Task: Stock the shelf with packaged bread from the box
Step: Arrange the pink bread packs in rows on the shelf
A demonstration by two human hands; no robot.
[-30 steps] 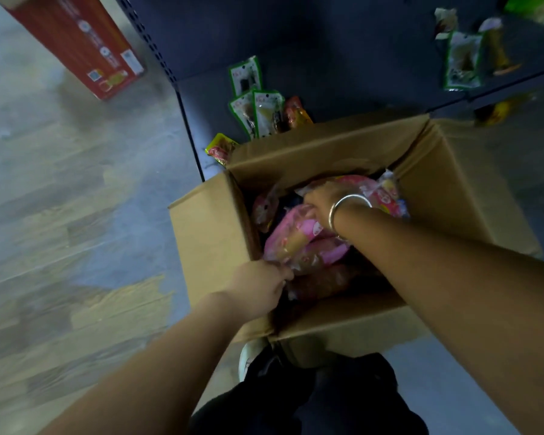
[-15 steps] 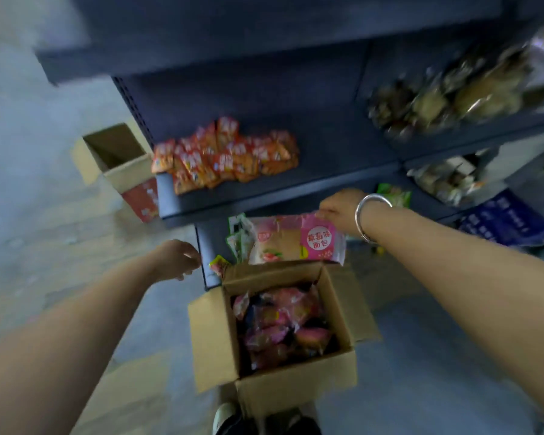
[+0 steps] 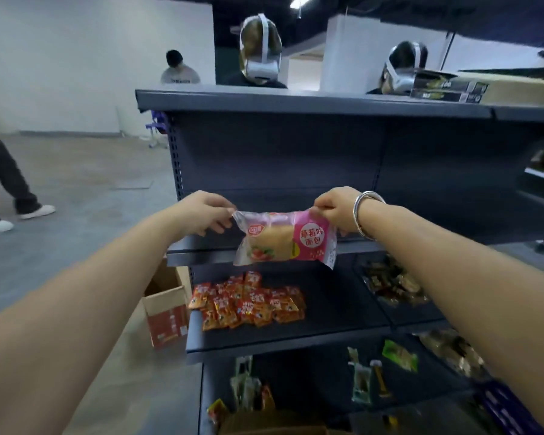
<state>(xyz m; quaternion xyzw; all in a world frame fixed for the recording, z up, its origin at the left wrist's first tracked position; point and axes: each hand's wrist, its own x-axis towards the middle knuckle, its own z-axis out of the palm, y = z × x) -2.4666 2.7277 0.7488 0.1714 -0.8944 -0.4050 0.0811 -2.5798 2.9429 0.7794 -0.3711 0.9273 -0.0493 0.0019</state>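
A pink packaged bread (image 3: 285,241) with a red label hangs in front of a dark grey shelf (image 3: 201,244). My left hand (image 3: 206,211) pinches the wrapper's upper left corner. My right hand (image 3: 336,208), with a silver bangle on the wrist, pinches its upper right corner. The package is in the air, just above the shelf's front edge. Only the top flap of the cardboard box (image 3: 264,426) shows at the bottom edge of the view; its contents are hidden.
Red snack packets (image 3: 248,304) lie on the shelf below, brown ones (image 3: 393,284) to their right. Green packets (image 3: 398,354) fill the lowest shelf. An open carton (image 3: 165,309) stands on the floor at left. Two people with headsets (image 3: 259,54) stand behind the shelving; another person (image 3: 0,180) walks at left.
The view has risen from the box to the shelves. My right hand has lifted the bread up to the upper shelf, and my left hand has come across to pinch its other corner.
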